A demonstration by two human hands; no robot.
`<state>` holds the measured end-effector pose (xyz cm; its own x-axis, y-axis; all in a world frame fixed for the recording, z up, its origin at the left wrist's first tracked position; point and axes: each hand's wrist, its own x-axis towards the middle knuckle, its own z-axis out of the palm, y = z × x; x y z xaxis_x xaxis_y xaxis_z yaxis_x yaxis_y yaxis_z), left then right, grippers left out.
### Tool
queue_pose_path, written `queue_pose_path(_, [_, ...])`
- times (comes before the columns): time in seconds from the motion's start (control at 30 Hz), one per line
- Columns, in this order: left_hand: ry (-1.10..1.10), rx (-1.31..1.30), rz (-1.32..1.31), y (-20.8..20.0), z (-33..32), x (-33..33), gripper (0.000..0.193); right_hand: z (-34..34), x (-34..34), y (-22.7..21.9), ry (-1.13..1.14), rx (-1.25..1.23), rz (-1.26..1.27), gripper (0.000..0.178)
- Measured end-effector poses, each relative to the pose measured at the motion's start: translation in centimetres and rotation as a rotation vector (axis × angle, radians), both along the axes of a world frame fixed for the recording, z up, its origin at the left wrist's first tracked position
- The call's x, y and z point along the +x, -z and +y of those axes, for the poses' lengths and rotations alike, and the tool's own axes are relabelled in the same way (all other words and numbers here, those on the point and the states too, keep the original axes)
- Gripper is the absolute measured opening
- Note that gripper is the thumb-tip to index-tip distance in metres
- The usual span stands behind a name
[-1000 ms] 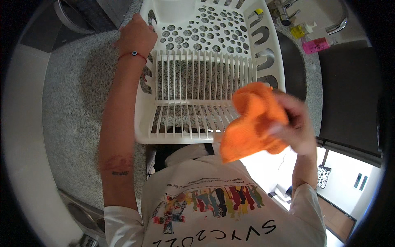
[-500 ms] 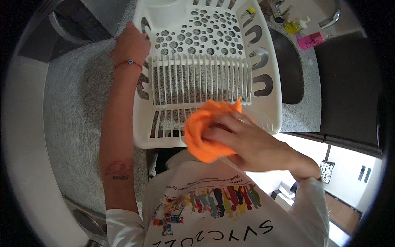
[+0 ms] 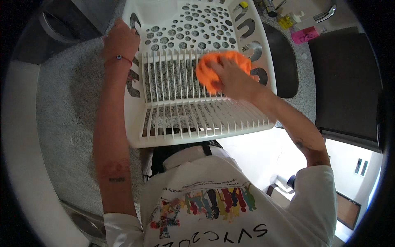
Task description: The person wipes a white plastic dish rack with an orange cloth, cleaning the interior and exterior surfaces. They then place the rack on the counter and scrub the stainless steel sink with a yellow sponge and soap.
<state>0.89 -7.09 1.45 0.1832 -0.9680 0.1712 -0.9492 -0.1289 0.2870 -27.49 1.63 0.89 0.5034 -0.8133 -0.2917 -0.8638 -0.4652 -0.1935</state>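
Note:
A white plastic dish rack [image 3: 201, 136] with slats and a pattern of round holes stands on the speckled counter, its front edge close to my body. My left hand [image 3: 121, 41] is closed around the rack's left rim, near the far half. In my right hand [image 3: 232, 78] is a bunched orange cloth [image 3: 242, 61]. That cloth presses on the slats at the right of the rack's middle. Some of my right fingers are sunk into its folds and hidden.
Right of the rack lies a dark sink [image 3: 284, 66] with a metal faucet [image 3: 327, 14] behind it. A yellow soap bottle [image 3: 286, 21] and a pink bottle [image 3: 303, 36] stand at its far edge. Grey speckled counter [image 3: 61, 107] extends on the left.
My right hand has carried the orange cloth from the rack's front edge away from me, onto the middle slats. My left hand stays on the left rim. The whole view has shifted slightly.

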Motion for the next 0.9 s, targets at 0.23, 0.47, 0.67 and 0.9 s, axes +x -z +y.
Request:
queue_pose_path(0.23, [0.090,-0.111,-0.080,0.6,0.0,-0.5,0.048,1.0,0.2,-8.7,0.108,0.981,-0.050,0.039])
queue_pose_path(0.47, [0.165,-0.133,0.011,1.9,-1.2,0.7,0.042,-3.0,-3.6,-9.8,-0.142,-0.091,0.474,0.031])
queue_pose_path(0.67, [0.204,-0.268,-0.077,3.2,-1.9,2.3,0.043,1.3,-3.2,-7.3,-0.392,0.068,0.457,0.021])
queue_pose_path(0.9, [0.158,-0.026,-0.135,0.0,-1.7,-0.4,0.043,6.3,-1.8,-7.6,-0.482,0.122,0.100,0.025])
